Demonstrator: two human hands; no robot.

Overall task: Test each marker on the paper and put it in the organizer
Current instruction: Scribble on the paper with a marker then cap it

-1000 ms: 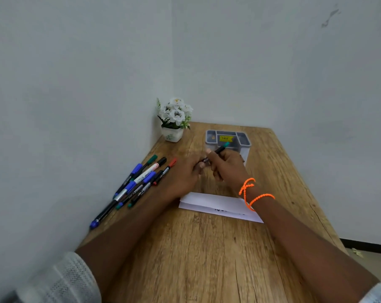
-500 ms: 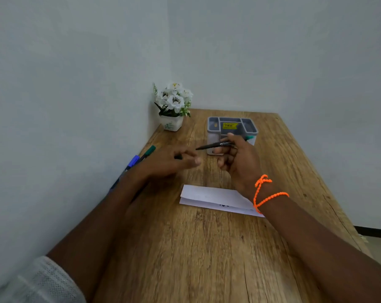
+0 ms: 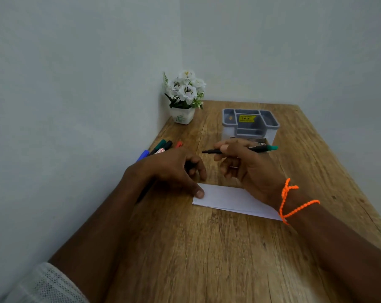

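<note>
My right hand point(image 3: 250, 171) holds an uncapped black marker with a green end point(image 3: 258, 148) level above the table, its tip pointing left, just in front of the grey organizer point(image 3: 227, 127). My left hand point(image 3: 169, 169) curls round a small dark cap point(image 3: 188, 166), and its thumb presses the left corner of the folded white paper point(image 3: 226, 197). Several more markers point(image 3: 163, 147) lie by the left wall, mostly hidden behind my left hand.
A small white pot of white flowers point(image 3: 185, 99) stands in the back left corner. Walls close the table's left and far sides. The wooden table point(image 3: 207, 259) has its right edge open to the floor.
The marker has been uncapped; my hands pulled apart. My left hand came down with its thumb on the paper, and my right hand holds the marker level, a little lower.
</note>
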